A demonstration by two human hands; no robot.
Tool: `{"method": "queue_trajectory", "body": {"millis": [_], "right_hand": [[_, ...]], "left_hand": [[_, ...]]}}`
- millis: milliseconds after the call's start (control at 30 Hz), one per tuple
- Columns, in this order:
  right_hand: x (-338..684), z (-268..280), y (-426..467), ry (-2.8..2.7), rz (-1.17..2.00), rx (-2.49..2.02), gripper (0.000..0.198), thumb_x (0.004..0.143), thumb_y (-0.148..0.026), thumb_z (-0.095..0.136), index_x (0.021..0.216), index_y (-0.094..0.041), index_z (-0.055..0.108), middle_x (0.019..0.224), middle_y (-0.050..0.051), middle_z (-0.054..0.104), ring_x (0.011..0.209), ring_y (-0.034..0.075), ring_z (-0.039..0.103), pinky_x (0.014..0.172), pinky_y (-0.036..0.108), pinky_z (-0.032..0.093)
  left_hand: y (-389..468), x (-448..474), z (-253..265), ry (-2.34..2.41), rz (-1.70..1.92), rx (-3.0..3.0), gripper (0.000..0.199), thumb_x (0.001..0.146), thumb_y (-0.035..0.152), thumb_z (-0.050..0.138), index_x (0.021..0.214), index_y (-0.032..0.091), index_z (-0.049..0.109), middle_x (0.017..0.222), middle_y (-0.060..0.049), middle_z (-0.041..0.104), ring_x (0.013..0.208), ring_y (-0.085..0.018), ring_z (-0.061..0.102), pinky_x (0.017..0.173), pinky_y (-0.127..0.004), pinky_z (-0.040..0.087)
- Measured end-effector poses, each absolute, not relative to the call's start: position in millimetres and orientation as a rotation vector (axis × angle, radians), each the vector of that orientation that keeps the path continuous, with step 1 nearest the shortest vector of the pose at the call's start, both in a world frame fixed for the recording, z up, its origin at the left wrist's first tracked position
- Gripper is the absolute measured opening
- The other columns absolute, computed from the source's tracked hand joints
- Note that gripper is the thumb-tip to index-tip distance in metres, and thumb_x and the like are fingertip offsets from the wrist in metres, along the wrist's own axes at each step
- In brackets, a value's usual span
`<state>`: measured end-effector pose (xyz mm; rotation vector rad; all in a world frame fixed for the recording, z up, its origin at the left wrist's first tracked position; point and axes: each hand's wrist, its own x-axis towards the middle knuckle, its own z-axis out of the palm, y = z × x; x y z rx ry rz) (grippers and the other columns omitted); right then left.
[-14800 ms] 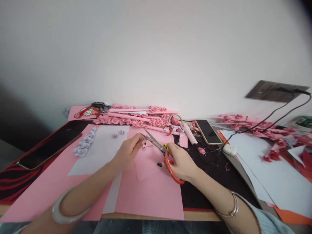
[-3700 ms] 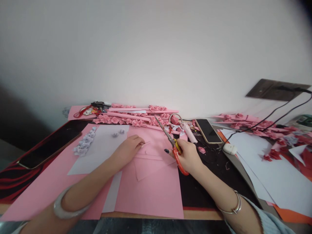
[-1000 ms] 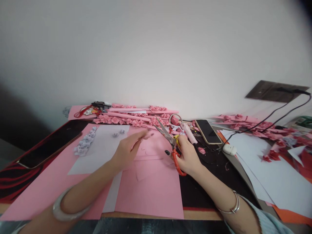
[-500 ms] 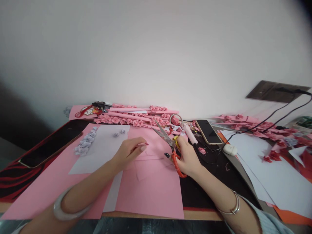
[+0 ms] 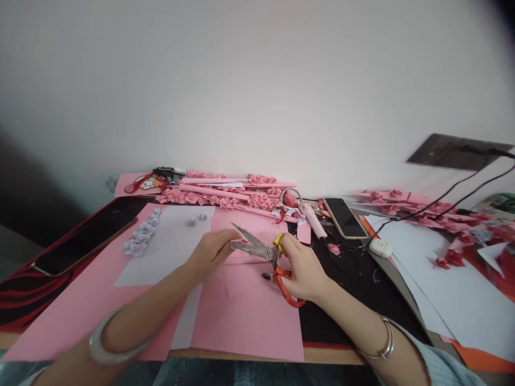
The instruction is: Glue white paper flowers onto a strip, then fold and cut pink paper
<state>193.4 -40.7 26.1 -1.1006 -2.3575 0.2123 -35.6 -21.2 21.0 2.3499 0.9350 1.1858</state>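
My right hand [image 5: 303,268] holds a pair of scissors [image 5: 257,249] with red and yellow handles, its fingers in the loops. The blades stand apart and point left, their tips close to the fingertips of my left hand [image 5: 213,252]. The left hand is closed in a pinch on what looks like a small piece of pink paper, mostly hidden by the fingers and blades. Beneath both hands lie pink sheets [image 5: 249,327]. A white sheet [image 5: 169,268] under the left hand carries a row of pale lilac paper flowers [image 5: 141,236] and two loose ones.
Pink paper flower stems [image 5: 217,193] are piled along the wall. A phone [image 5: 345,218], a white earbud case [image 5: 380,247] and a pink glue gun or similar tool [image 5: 314,220] lie right of centre. A dark tablet-like device [image 5: 84,241] is at left; white sheets [image 5: 446,289] are at right.
My right hand has moved the scissors left and turned them, bringing the open blades to my left fingertips. The left hand has barely moved.
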Motion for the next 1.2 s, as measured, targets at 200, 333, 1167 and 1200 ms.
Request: {"method": "queue_trajectory", "body": {"millis": [200, 333, 1167, 1200], "right_hand": [[192.4, 26.8, -40.8, -2.362, 0.205, -1.105, 0.025, 0.064, -0.023, 0.053, 0.084, -0.022, 0.038, 0.081, 0.002, 0.048, 0.069, 0.017, 0.046, 0.057, 0.026, 0.035], [192.2, 26.7, -41.0, -2.358, 0.196, -1.103, 0.024, 0.063, -0.023, 0.054, 0.082, -0.022, 0.038, 0.08, 0.001, 0.048, 0.068, 0.016, 0.046, 0.057, 0.026, 0.035], [193.4, 19.9, -37.1, -2.288, 0.119, -1.178, 0.027, 0.069, -0.027, 0.054, 0.061, -0.022, 0.03, 0.059, -0.003, 0.037, 0.05, 0.011, 0.034, 0.047, 0.024, 0.026], [194.2, 20.8, -36.1, -2.271, 0.132, -1.203, 0.027, 0.069, -0.026, 0.054, 0.061, -0.022, 0.029, 0.059, -0.003, 0.036, 0.05, 0.011, 0.034, 0.047, 0.024, 0.026]], "left_hand": [[-20.2, -35.2, 20.2, 0.946, 1.155, 2.368, 0.033, 0.092, 0.033, 0.03, 0.081, 0.017, 0.056, 0.064, -0.001, 0.057, 0.055, -0.012, 0.052, 0.054, -0.022, 0.039], [-19.3, -35.5, 18.6, 0.949, 1.135, 2.38, 0.035, 0.091, 0.036, 0.028, 0.081, 0.017, 0.057, 0.063, -0.001, 0.056, 0.055, -0.013, 0.051, 0.054, -0.022, 0.039], [-21.5, -31.6, 21.6, 1.029, 1.083, 2.265, 0.035, 0.091, 0.033, 0.027, 0.063, 0.019, 0.043, 0.054, 0.004, 0.039, 0.049, -0.01, 0.04, 0.051, -0.022, 0.032], [-21.9, -31.2, 22.6, 1.035, 1.081, 2.254, 0.035, 0.092, 0.032, 0.026, 0.063, 0.019, 0.041, 0.054, 0.004, 0.037, 0.049, -0.01, 0.038, 0.052, -0.022, 0.032]]}}
